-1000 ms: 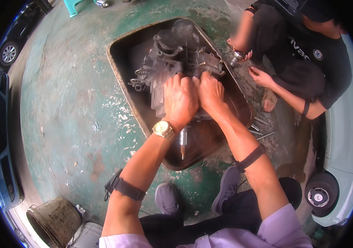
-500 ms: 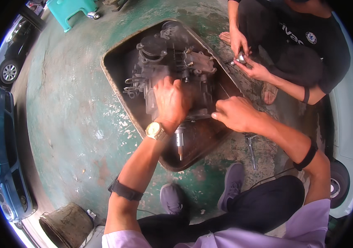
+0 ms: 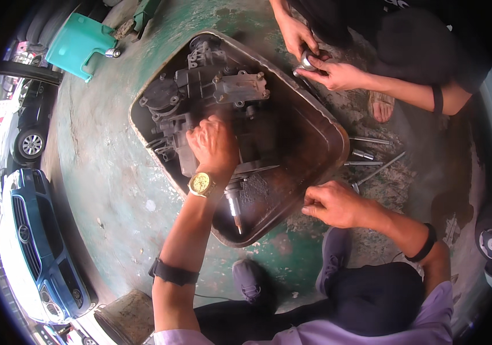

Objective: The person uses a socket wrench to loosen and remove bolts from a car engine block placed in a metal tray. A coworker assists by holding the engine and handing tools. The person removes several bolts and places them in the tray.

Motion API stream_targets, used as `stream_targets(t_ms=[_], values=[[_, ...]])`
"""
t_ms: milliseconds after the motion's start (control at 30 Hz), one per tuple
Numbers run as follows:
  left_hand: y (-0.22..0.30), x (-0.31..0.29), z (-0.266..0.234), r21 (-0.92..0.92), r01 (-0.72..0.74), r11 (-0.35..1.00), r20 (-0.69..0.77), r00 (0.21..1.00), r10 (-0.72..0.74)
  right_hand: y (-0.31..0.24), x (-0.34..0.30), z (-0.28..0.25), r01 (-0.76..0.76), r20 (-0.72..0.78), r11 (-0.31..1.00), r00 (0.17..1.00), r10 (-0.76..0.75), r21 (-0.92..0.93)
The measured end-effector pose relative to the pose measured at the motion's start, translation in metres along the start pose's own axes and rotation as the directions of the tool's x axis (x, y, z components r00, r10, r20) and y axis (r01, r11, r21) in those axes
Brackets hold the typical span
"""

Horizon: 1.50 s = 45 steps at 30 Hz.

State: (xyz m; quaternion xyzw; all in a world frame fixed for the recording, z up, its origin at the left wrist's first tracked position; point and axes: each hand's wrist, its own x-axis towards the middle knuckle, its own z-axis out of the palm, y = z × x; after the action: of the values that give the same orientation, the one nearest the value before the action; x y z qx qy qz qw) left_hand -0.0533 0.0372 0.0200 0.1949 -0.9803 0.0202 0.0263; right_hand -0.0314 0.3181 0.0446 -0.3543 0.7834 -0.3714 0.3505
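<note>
Green scuffed floor, cars, machinery in tray

I've drawn my right hand off the machine and out past the tray rim.

On my left I see a blue car, a dark car beyond it, a turquoise stool near a small can, and a grimy bucket.

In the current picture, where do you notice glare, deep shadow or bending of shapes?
Head view: glare at the left rim, behind the blue car; head view: deep shadow on the metal assembly, right of the left hand; head view: fisheye bending, with black corners.
</note>
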Motion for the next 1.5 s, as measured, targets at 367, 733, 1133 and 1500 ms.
stream_targets(t_ms=[367, 733, 1133, 1500], values=[[0.009, 0.000, -0.001, 0.083, 0.020, 0.996, 0.030, 0.999, -0.022, 0.046, -0.029, 0.000, -0.097, -0.064, 0.982, 0.992, 0.109, 0.165], [0.005, 0.001, -0.004, 0.226, -0.152, 0.962, 0.014, 0.988, 0.153, 0.033, -0.007, -0.005, 0.013, -0.068, 0.996, 0.998, -0.007, 0.090], [-0.069, -0.030, 0.002, -0.412, -0.198, 0.889, -0.377, 0.926, 0.031, -0.049, 0.164, -0.015, -0.009, -0.293, 0.937, 0.951, -0.100, -0.348], [-0.071, -0.034, 0.022, -0.622, -0.250, 0.742, -0.497, 0.858, -0.127, -0.065, 0.218, 0.051, -0.353, -0.604, 0.865, 0.794, 0.076, -0.355]])
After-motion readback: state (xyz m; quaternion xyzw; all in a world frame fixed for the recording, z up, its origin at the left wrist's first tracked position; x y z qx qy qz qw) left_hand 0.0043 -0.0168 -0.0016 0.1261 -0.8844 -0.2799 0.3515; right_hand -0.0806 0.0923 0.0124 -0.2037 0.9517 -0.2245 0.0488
